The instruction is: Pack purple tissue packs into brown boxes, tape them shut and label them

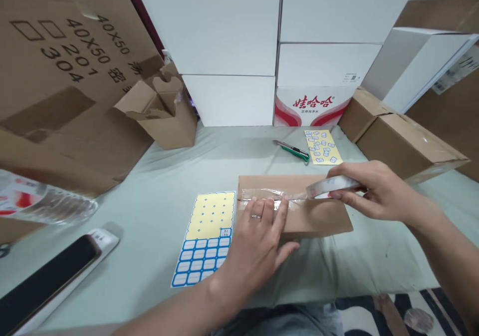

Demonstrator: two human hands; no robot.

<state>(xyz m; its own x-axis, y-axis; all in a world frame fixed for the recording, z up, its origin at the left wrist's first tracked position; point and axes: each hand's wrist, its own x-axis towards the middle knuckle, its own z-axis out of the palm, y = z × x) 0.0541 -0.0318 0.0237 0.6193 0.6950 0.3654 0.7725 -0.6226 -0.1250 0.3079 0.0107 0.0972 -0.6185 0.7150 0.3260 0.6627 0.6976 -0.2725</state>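
Note:
A small brown cardboard box (318, 219) lies on the cloth in front of me, with clear tape (262, 193) along the seam of its top. My left hand (258, 236) lies with fingers stretched over the taped part and wears a ring. Pinched in my right hand (374, 191) is a roll of clear tape (333, 186), held just over the right half of the box. A strip runs from the roll toward the left fingers. Left of the box lies a blue-edged label sheet (211, 216), partly peeled to yellow backing.
Behind the box are a green utility knife (294, 151) and a yellow sticker sheet (322, 147). Cardboard boxes stand at left (168, 121) and right (407, 141), white boxes (228, 101) at the back. A phone (52, 281) and a plastic bottle (56, 201) lie at left.

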